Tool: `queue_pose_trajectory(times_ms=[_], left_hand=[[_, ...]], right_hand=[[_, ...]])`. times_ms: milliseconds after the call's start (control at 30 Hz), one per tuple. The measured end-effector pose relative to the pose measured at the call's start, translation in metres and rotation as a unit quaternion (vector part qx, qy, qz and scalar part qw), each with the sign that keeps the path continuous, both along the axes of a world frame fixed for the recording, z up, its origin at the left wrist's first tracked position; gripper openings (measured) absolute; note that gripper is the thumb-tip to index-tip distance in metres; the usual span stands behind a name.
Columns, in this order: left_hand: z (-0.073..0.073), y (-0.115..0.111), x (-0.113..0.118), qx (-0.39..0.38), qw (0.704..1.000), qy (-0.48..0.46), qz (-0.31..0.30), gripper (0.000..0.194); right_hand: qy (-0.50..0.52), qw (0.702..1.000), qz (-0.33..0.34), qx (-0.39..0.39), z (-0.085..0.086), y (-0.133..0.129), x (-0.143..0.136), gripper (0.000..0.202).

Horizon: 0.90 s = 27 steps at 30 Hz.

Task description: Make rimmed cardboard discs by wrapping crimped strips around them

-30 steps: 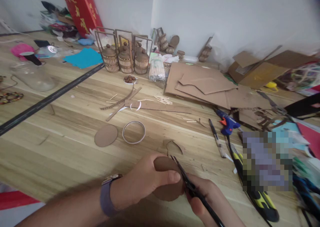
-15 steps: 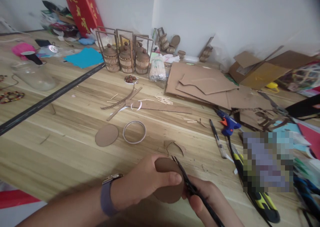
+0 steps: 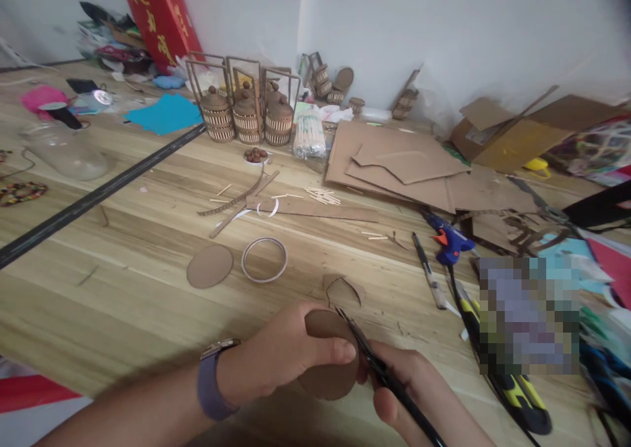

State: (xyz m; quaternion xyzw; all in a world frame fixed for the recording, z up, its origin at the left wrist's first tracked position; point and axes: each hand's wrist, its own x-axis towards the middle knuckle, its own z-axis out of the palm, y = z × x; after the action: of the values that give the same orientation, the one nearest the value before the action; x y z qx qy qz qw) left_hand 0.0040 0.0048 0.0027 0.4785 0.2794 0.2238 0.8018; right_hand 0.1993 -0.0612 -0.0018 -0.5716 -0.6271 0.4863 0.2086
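My left hand (image 3: pixel 280 358) pinches a round brown cardboard disc (image 3: pixel 328 375) between thumb and fingers, just above the wooden floor. My right hand (image 3: pixel 411 391) grips black scissors (image 3: pixel 367 352), whose blades lie along the disc's right edge with the tips pointing up and left. A purple watch sits on my left wrist. Cardboard offcuts (image 3: pixel 342 289) lie just beyond the disc.
A second cardboard disc (image 3: pixel 210 266) and a tape ring (image 3: pixel 264 259) lie ahead. Further off are cardboard sheets (image 3: pixel 399 164), small woven baskets (image 3: pixel 246 115), a blue glue gun (image 3: pixel 448 243), a utility knife (image 3: pixel 428 273) and a yellow-black tool (image 3: pixel 513 394). A black strip (image 3: pixel 98 194) crosses the floor at left.
The disc has turned slightly in my left hand and the scissors have shifted a little along its edge. Both hands stay in place.
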Motion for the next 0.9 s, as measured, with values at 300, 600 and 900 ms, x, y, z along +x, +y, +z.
queue_pose_trajectory(times_ms=[300, 600, 900], left_hand=[[0.003, 0.002, 0.0, 0.013, 1.0, -0.004, -0.011, 0.025], [-0.002, 0.0, -0.003, 0.025, 0.999, 0.044, -0.002, 0.019], [0.001, 0.001, -0.002, 0.013, 0.996, 0.08, 0.023, 0.024]], right_hand=[[-0.002, 1.0, 0.017, -0.015, 0.0, 0.0, 0.001, 0.078], [-0.018, 0.998, 0.046, 0.023, -0.008, 0.0, 0.004, 0.074], [-0.056, 0.996, 0.045, 0.053, -0.014, 0.0, 0.004, 0.062]])
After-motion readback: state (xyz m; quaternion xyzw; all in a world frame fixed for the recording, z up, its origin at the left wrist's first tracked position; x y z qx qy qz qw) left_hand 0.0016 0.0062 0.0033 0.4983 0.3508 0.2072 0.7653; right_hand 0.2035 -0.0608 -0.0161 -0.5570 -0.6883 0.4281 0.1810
